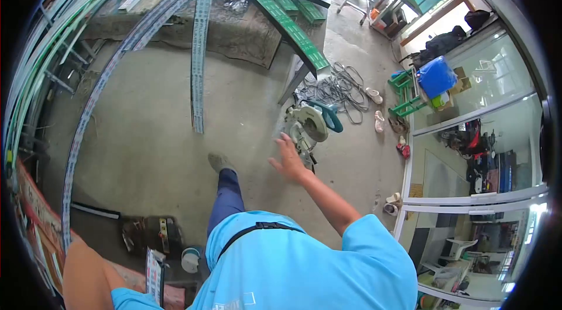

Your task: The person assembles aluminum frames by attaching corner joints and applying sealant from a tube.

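Note:
My right hand [288,159] reaches forward with its fingers apart and nothing in it. In this view it overlaps the near side of a miter saw [310,124] with a teal handle, standing on the concrete floor. Only my bent left arm [91,275] shows at the lower left; the left hand itself is out of sight. A long, film-wrapped metal profile [93,102] curves through the view and passes behind that arm. Another wrapped profile [199,52] slants down ahead of me, its near end above the floor in this view.
Green-wrapped profiles [287,29] lie on the cloth-covered bench [234,40] ahead. A tangled cable [345,90] and several shoes [374,96] are on the floor to the right. Glass doors [468,199] line the right side, and racked long profiles [41,70] the left.

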`<action>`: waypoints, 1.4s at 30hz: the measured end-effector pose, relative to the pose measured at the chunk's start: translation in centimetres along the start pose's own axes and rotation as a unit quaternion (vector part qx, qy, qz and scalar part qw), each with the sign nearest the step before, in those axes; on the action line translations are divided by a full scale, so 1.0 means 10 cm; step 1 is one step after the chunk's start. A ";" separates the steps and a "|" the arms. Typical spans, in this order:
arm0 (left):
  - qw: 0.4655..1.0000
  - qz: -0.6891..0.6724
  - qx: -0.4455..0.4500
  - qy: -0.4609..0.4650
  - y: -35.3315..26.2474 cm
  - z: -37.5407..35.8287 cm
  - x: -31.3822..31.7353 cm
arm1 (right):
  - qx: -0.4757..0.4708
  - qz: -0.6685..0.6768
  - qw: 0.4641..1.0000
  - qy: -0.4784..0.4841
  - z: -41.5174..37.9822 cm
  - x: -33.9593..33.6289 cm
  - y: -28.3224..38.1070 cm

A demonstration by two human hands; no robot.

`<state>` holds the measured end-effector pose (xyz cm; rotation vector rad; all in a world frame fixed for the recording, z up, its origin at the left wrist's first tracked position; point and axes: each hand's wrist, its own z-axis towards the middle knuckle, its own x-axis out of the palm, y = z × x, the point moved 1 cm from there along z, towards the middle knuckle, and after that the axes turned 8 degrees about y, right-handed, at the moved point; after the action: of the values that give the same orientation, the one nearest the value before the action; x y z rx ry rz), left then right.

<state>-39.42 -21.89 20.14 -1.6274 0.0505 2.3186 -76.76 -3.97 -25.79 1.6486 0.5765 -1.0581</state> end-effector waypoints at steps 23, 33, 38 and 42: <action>0.920 -0.051 -0.381 -0.083 5.72 0.84 0.25 | -0.175 0.446 0.872 0.096 7.49 -0.57 1.94; 0.634 -0.083 -0.755 0.144 8.62 -1.57 2.52 | -0.012 0.575 0.799 0.175 9.22 -0.41 2.10; 0.607 -0.227 -0.742 0.171 8.79 -1.94 2.66 | 0.035 0.618 0.760 0.198 9.55 -0.18 2.16; 0.612 -0.221 -0.752 0.109 8.70 -1.80 2.46 | 0.105 0.632 0.723 0.259 9.69 0.05 2.31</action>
<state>-53.93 -102.78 -21.64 -1.9404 -2.4685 1.4401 -92.76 -102.11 -20.64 1.9621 -0.4122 0.3928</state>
